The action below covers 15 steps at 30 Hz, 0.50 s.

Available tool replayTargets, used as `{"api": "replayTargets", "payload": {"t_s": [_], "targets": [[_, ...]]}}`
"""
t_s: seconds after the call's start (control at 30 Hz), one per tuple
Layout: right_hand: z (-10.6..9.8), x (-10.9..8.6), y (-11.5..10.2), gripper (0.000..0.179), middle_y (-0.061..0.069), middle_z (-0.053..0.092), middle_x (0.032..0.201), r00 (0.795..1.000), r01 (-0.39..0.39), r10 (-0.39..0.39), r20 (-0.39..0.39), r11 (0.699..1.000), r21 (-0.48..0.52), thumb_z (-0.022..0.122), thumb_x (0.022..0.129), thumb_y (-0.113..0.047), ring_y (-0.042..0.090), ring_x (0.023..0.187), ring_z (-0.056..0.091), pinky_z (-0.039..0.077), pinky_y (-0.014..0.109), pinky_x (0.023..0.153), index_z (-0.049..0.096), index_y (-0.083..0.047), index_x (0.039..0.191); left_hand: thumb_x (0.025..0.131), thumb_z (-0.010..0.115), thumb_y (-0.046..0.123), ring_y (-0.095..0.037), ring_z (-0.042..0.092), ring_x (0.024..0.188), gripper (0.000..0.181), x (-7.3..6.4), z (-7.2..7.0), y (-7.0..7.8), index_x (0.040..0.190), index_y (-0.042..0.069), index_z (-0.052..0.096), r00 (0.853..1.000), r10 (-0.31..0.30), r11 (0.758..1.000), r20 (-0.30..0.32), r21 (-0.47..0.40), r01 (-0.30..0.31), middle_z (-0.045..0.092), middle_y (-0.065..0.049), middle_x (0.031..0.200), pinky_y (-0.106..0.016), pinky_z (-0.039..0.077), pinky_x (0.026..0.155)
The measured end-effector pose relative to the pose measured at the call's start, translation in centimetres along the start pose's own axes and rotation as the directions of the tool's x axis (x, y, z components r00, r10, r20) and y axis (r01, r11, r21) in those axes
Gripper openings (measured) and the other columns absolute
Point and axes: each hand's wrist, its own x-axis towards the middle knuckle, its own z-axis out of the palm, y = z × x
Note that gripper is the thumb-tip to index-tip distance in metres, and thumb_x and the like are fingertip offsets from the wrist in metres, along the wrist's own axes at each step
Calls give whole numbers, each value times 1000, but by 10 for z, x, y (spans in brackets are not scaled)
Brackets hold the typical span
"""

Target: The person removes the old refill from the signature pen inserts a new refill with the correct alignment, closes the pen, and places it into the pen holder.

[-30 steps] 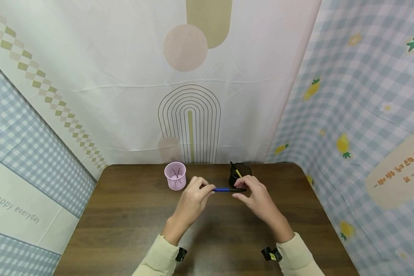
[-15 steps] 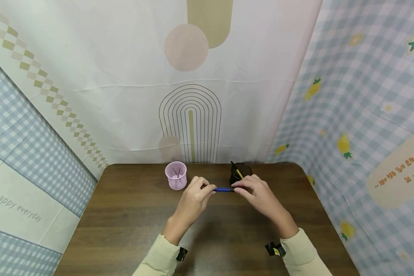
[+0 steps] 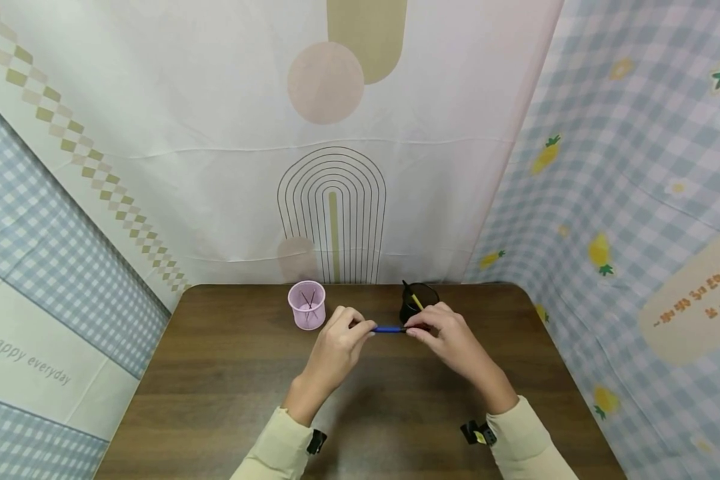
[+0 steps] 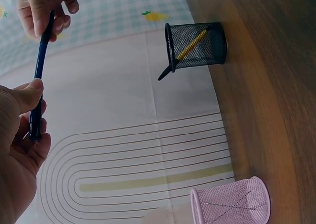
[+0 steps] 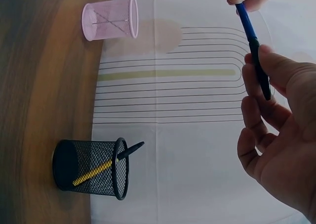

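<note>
Left hand [image 3: 336,340] pinches blue end of blue-black pen [image 3: 389,329], right hand [image 3: 447,337] pinches black end; fingers curled on both. Pen sits near side of black mesh cup [image 5: 89,157], slightly left. Right hand partly blocks that cup in head view. Inside cup: 1 yellow-black pen [image 5: 96,171], leaning, tip past rim. Pink mesh cup [image 3: 307,317] well left of black mesh cup. Table [image 3: 246,400] beneath it, patterned cloth [image 3: 456,100] behind.

in the head view, the left hand [image 3: 335,343] covers one end of the blue pen [image 3: 389,329], the right hand [image 3: 447,335] much of its black part; the left wrist view crops the pink cup [image 4: 224,203].
</note>
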Motion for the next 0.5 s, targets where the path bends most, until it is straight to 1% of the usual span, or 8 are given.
{"api": "replayTargets", "payload": {"t_s": [0.23,0.37,0.5], "targets": [[4,0,-2,21,-11,67,94,997,55,-54,-55,998,23,85,82,-10,7,88,55,50,23,70,74,-20,98,87,80,8,-18,57,87,10,0,-1,0,98,7,78,1000,-2,1000,-4,-5,2,61,-2,90,-26,51,74],[7,-1,-1,23,-11,66,93,994,70,-68,-80,997,26,86,81,-8,7,88,55,50,22,72,73,-20,96,87,80,8,-19,57,87,11,0,-1,0,98,7,78,1000,-4,1000,-10,-9,4,61,-2,91,-26,52,74],[9,-1,-2,25,-9,66,94,994,74,-72,-87,997,27,86,79,-7,8,89,56,51,22,72,73,-19,96,87,80,8,-19,57,87,11,0,-2,1,98,7,78,1000,-7,1000,-10,-10,7,61,-2,91,-26,52,74]]}}
